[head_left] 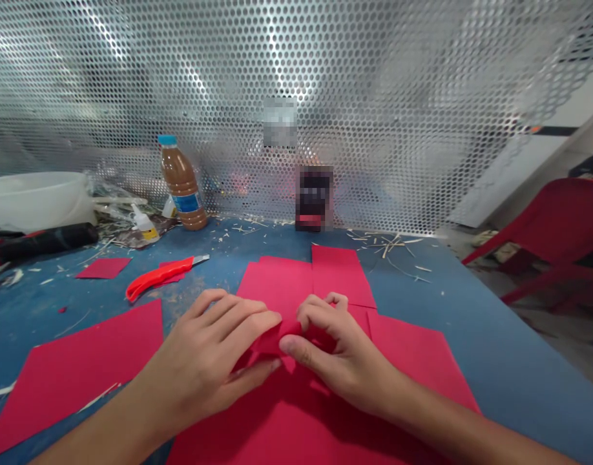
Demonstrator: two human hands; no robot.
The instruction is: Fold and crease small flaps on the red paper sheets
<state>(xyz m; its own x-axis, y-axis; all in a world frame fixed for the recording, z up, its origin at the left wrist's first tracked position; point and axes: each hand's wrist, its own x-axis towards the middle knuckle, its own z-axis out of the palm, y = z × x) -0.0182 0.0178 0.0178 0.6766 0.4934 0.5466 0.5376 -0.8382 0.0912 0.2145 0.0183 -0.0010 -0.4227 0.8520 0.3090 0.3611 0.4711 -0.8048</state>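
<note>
Left hand (207,345) and right hand (342,355) both pinching a red piece (290,325), red sheets (277,426) beneath, knife (161,278) beyond, blue bench (509,361)

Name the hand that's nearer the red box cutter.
Left. The left hand is just to the right of the red box cutter and closer to the camera; the right hand is farther right, past the left one.
</note>
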